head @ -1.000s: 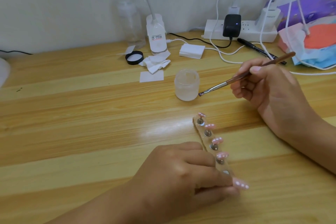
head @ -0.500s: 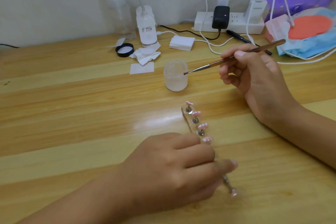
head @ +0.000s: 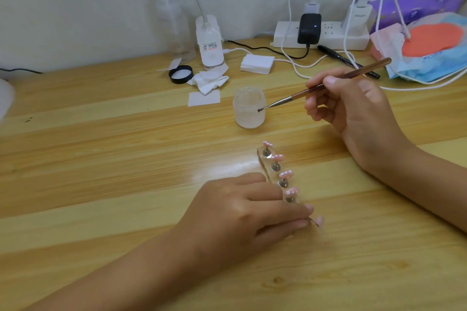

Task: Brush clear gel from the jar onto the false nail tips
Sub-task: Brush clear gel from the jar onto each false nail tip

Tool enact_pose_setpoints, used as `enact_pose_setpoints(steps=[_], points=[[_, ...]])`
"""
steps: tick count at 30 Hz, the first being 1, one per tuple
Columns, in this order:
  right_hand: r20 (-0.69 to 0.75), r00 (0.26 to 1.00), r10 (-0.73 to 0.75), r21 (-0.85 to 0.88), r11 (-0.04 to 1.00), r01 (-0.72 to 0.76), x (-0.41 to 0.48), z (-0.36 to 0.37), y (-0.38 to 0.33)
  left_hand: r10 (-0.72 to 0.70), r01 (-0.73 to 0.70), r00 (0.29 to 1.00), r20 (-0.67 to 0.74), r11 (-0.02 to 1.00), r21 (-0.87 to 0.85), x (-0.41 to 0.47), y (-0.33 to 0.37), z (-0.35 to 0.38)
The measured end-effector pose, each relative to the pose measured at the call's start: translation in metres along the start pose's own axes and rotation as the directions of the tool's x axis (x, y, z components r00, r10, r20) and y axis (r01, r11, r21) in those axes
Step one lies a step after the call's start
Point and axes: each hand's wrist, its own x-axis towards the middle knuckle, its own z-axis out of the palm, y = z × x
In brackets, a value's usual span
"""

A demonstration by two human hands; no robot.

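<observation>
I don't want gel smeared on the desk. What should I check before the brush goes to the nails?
1. Jar open: ok, its lid lies apart, behind and to the left.
2. Brush gripped by the right hand: ok.
3. Gel on the bristles: cannot tell; they show against the jar's side.
4. Four nail tips upright on the holder: ok.
5. Left hand steadying the work: ok, it seems to pinch a fifth peg at the holder's near end.
</observation>
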Motion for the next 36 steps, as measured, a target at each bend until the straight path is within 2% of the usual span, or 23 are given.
enact_pose_setpoints(steps=[18, 27, 32, 36], points=[[0.012, 1.000, 0.027, 0.002, 1.000, -0.027, -0.001, 0.003, 0.000, 0.033, -0.034, 0.999, 0.021, 0.999, 0.023, -0.004, -0.010, 0.004], [0.000, 1.000, 0.011, 0.001, 1.000, -0.011, -0.003, 0.003, -0.003, 0.198, -0.206, 0.977, 0.083, 0.973, 0.102, -0.004, -0.026, -0.006], [-0.006, 1.000, 0.004, 0.002, 1.000, -0.004, -0.003, 0.003, -0.003, 0.251, -0.254, 0.967, 0.039, 0.958, 0.132, -0.003, -0.040, -0.012], [-0.006, 1.000, -0.005, 0.019, 1.000, 0.005, -0.003, 0.001, -0.002, 0.218, -0.214, 0.976, -0.004, 0.964, 0.156, -0.001, -0.042, -0.015]])
